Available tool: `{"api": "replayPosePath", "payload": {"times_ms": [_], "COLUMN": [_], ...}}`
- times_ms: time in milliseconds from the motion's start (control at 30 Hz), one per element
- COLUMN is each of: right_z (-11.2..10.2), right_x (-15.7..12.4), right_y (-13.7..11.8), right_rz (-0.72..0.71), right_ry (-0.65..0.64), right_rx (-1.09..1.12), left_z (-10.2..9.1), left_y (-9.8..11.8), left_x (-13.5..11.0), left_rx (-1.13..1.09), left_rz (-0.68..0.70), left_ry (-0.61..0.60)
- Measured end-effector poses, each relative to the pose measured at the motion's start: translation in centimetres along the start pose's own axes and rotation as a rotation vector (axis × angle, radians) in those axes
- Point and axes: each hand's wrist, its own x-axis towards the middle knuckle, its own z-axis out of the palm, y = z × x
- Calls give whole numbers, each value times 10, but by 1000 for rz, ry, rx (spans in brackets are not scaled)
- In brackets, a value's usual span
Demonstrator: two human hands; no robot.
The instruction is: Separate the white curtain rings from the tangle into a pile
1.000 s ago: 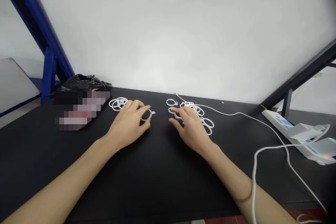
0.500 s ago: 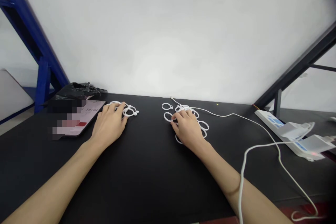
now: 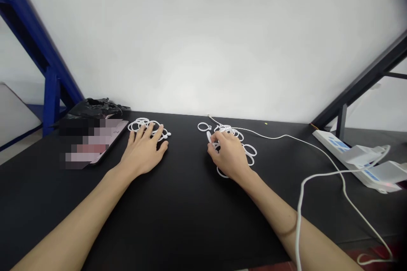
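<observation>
My left hand (image 3: 143, 151) lies flat on the black table (image 3: 178, 211), fingers stretched out, its fingertips touching a small pile of white plastic rings (image 3: 140, 125) at the back left. My right hand (image 3: 229, 155) rests on a second, larger pile of white rings (image 3: 248, 150) near the table's middle. Its thumb and forefinger pinch one white ring at the pile's left side. One loose ring (image 3: 203, 126) lies just behind that hand.
A phone (image 3: 95, 142) lies left of my left hand, with a crumpled black bag (image 3: 95, 107) behind it. A white cable (image 3: 318, 156) runs across the right side to a white power strip (image 3: 359, 159). Blue and black frame struts stand at both sides.
My left hand carried a ring leftward, set it on the left pile and spread flat. My right hand closed its thumb and forefinger on a ring in the right pile.
</observation>
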Motion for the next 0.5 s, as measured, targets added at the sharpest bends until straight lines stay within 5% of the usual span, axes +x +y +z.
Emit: {"api": "replayPosePath", "payload": {"times_ms": [333,500], "right_z": [-3,-5], "right_x": [0,-10], "right_y": [1,-10], "right_rz": [8,-241], "right_ry": [19,-78], "right_rx": [196,240], "left_z": [-4,-16], "left_y": [0,26], "left_x": [-8,-22], "left_rx": [39,-216], "left_rz": [69,407], "left_ry": [202,246]}}
